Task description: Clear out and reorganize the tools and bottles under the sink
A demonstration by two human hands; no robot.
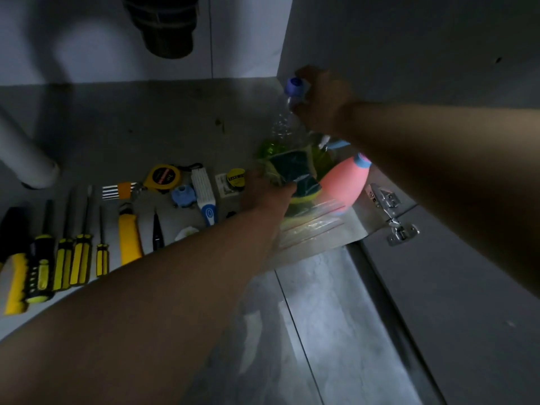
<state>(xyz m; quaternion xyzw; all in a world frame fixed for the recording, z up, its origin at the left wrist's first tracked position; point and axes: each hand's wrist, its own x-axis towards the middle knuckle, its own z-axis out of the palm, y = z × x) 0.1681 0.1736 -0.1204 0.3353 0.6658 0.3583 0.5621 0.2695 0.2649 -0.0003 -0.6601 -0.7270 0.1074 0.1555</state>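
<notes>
Dim cabinet under a sink, grey matte floor. Right hand (321, 100), upper right of centre, fingers curled round the neck of a clear plastic bottle (285, 124) just below its blue ribbed cap (295, 86). The bottle stands near the right cabinet wall, crinkled, with green liquid in its lower part.

Left hand (263, 191), centre frame, blurred, grips a wrapped sponge (295, 173): dark green scouring face, yellow foam edge, glossy film round it. It sits just in front of the bottle's base.

Right of the sponge is a pink bottle (344, 182), smooth and rounded with a blue top, tilted. Under it lies a clear zip bag (315, 223) with red seal lines, at the cabinet edge. Metal door hinge (391, 217) further right.

Tools laid in rows at lower left:
- yellow-and-black screwdrivers (79, 252) with steel shafts
- yellow utility knife (128, 235)
- yellow tape measure (162, 176)
- hex key set (119, 190)
- round blue plastic piece (183, 195)
- white bristle brush (204, 194) with a blue handle
- yellow-black tape roll (236, 178)

White pipe (26, 159) at left edge. Black ribbed drain fitting (163, 24) at top centre.
</notes>
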